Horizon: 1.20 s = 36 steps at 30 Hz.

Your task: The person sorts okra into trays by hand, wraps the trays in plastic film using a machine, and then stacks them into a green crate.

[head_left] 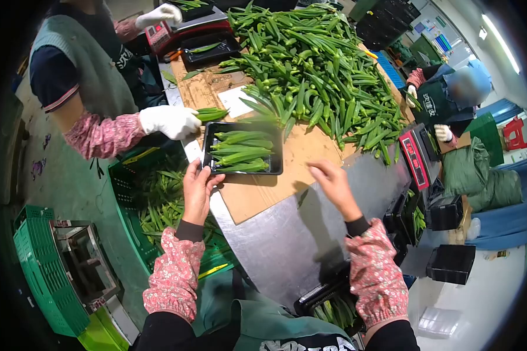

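Observation:
My left hand [197, 190] holds the lower left edge of a black tray [278, 158], its thumb and fingers at the rim. Several green okra pods [243, 151] lie side by side in the tray. My right hand [332, 186] is over the cardboard to the right of the tray, not touching it; its fingers are curled together, and whether anything is between them is too small to tell. Behind the tray spreads a big heap of okra [322, 70]. A co-worker's gloved hand [171, 121] holds a few okra pods [212, 114] just beyond the tray's left corner.
Cardboard [257, 196] covers part of the metal table [275, 257]. A red scale [414, 158] stands at the right, another scale [158, 36] at the back left. A green crate [123, 205] with okra is below the left edge. Another co-worker [436, 99] stands at the far right.

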### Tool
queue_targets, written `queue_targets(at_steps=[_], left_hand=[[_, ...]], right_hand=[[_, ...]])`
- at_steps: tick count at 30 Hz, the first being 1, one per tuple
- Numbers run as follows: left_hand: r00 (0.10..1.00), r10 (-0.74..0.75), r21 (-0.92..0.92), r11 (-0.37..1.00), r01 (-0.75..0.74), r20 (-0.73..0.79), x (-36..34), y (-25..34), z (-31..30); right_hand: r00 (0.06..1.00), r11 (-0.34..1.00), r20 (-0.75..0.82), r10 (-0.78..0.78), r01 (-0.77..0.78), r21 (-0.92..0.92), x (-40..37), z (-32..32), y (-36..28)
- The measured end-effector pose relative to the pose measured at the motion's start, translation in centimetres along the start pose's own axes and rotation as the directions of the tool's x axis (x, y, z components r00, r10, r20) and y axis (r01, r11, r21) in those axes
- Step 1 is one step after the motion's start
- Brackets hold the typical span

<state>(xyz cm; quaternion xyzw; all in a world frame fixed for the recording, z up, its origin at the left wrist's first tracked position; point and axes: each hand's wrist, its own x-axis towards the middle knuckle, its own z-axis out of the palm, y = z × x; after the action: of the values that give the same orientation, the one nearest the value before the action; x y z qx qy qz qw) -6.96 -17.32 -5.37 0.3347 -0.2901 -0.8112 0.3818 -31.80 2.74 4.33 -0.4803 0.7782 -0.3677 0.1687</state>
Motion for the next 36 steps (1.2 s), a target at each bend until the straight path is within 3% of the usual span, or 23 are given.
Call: queue_targets(at_steps=[2, 4, 7, 9, 11, 12, 13, 15, 17, 19, 21, 24, 25, 27, 29, 31, 32, 35, 36], left_hand=[[0.999, 0.035, -0.003, 0.999, -0.035, 0.015, 0.3, 0.0, 0.3], [0.996, 0.082, 0.008, 0.997, -0.082, 0.044, 0.5, 0.0, 0.6], [0.992, 0.059, 0.131, 0.99, -0.045, -0.107, -1.7, 0.7, 2.1], [0.98, 0.122, 0.148, 0.984, -0.099, -0.154, -3.7, 0.1, 2.4], [0.959, 0.245, 0.243, 0.948, -0.206, -0.143, -5.7, -2.4, 2.4], [0.979, 0.181, 0.243, 0.958, -0.155, -0.09, -7.4, -3.0, 3.4], [0.994, 0.109, 0.244, 0.965, -0.099, -0.029, -9.3, -3.5, 4.8], [0.987, -0.084, 0.344, 0.938, 0.031, 0.14, -11.9, -5.6, 6.8], [0.936, -0.253, 0.466, 0.877, 0.116, 0.245, -13.5, -7.1, 8.5], [0.91, -0.3, 0.51, 0.852, 0.121, 0.286, -14.0, -8.2, 10.1], [0.892, -0.32, 0.551, 0.828, 0.1, 0.318, -13.6, -9.2, 10.6], [0.888, -0.307, 0.551, 0.831, 0.075, 0.341, -12.5, -9.4, 11.8], [0.89, -0.307, 0.555, 0.829, 0.075, 0.338, -12.2, -9.4, 12.1], [0.891, -0.303, 0.566, 0.822, 0.065, 0.338, -11.8, -9.5, 12.4], [0.888, -0.311, 0.584, 0.81, 0.062, 0.337, -11.6, -9.5, 12.2], [0.879, -0.336, 0.608, 0.791, 0.069, 0.338, -11.9, -9.8, 11.8], [0.87, -0.356, 0.631, 0.773, 0.07, 0.34, -12.2, -9.9, 11.8], [0.83, -0.4, 0.658, 0.751, 0.053, 0.389, -14.0, -10.7, 11.6], [0.804, -0.442, 0.689, 0.722, 0.057, 0.397, -14.9, -10.7, 11.9]], right_hand=[[0.971, 0.946, -0.045, 0.235, -0.218, 0.24, -3.3, -4.0, 4.0], [0.875, 0.853, -0.15, 0.46, -0.389, 0.348, -6.6, -8.3, 7.0], [0.735, 0.803, -0.353, 0.579, -0.44, 0.401, -11.9, -14.2, 10.6], [0.665, 0.805, -0.453, 0.593, -0.5, 0.32, -15.6, -18.0, 15.2], [0.601, 0.817, -0.669, 0.439, -0.576, 0.019, -18.9, -20.5, 19.1], [0.585, 0.772, -0.735, 0.343, -0.621, -0.135, -19.4, -20.8, 17.7], [0.661, 0.736, -0.746, 0.079, -0.544, -0.404, -20.2, -21.3, 18.8], [0.736, 0.54, -0.649, -0.191, -0.474, -0.696, -19.0, -20.9, 15.6], [0.768, 0.64, -0.64, -0.016, -0.484, -0.597, -18.2, -20.5, 14.9], [0.82, 0.62, -0.571, -0.041, -0.427, -0.658, -17.5, -20.0, 14.5], [0.784, 0.684, -0.619, -0.044, -0.428, -0.591, -17.1, -19.4, 14.1], [0.728, 0.541, -0.685, -0.009, -0.573, -0.616, -17.6, -21.7, 12.9], [0.642, 0.554, -0.766, -0.043, -0.622, -0.553, -18.8, -23.2, 14.7], [0.441, 0.423, -0.897, -0.011, -0.811, -0.404, -22.0, -26.0, 17.8], [0.136, 0.207, -0.973, 0.187, -0.974, -0.096, -25.2, -28.0, 19.8], [-0.033, 0.079, -0.953, 0.301, -0.995, 0.059, -28.9, -29.1, 23.5], [0.067, 0.18, -0.873, 0.482, -0.983, 0.024, -31.7, -30.4, 26.7], [0.004, 0.29, -0.715, 0.7, -0.915, 0.279, -31.4, -30.0, 25.5], [0.056, 0.323, -0.786, 0.615, -0.928, 0.187, -32.4, -29.8, 27.3]])
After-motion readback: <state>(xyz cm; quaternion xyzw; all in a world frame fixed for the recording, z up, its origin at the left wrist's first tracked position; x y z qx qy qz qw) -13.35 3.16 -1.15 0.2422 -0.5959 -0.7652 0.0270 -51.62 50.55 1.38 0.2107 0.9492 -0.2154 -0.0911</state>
